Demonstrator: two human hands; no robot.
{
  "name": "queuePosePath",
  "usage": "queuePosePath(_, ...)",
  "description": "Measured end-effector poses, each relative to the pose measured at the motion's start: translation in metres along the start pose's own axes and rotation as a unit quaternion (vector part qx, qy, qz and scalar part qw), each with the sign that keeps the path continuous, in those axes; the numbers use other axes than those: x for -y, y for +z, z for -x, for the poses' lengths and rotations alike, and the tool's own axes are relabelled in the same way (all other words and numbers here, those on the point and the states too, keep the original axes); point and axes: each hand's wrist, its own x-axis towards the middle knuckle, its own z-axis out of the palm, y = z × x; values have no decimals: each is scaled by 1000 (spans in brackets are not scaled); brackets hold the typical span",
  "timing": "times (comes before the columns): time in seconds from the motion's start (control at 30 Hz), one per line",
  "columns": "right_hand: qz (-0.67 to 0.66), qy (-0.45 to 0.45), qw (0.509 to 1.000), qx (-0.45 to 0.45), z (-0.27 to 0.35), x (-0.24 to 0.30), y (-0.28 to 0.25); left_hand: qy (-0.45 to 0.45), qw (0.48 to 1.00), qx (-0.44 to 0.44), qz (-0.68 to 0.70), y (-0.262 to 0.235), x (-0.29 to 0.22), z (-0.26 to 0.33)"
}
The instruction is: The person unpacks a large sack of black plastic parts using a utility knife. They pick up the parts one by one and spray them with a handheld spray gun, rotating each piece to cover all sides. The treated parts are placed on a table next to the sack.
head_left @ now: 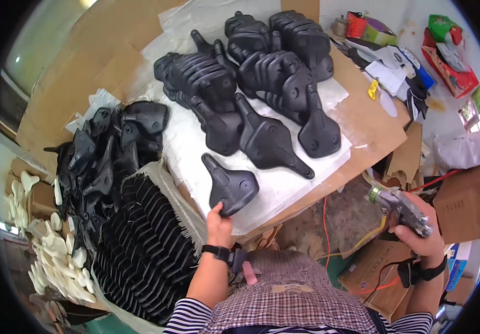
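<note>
My left hand (219, 227) is closed on the near edge of a black moulded piece (233, 186) with a wide body and a narrow arm. The piece rests on the white sheet (276, 192) at the table's near edge, its narrow arm pointing away from me. Off to the right, beyond the table edge, my right hand (421, 228) is wrapped around a metal spray gun (400, 209) with a green ring near its front. Just beyond the held piece lie another black moulded piece (267, 142) and several overlapping stacks of similar ones (206, 80).
At the left, more black pieces (92, 153) lie heaped beside a woven sack (164, 189) with tightly ranked black parts (139, 245). Cream-coloured pieces (61, 259) are piled lower left. Bags and tools (390, 61) crowd the far right; an orange cord (325, 228) and cardboard boxes (371, 273) lie below.
</note>
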Motion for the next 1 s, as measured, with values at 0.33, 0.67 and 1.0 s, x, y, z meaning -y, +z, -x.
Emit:
queuePosePath(0.33, 96, 59, 994, 15, 39, -21, -37, 58, 963, 259, -52, 97, 0, -6)
queuePosePath(0.67, -184, -6, 975, -121, 31, -5, -10, 34, 979, 71, -186, 130, 69, -45)
queuePosePath(1.0, -79, 101, 992, 13, 22, -27, -9, 69, 971, 142, -180, 135, 58, -41)
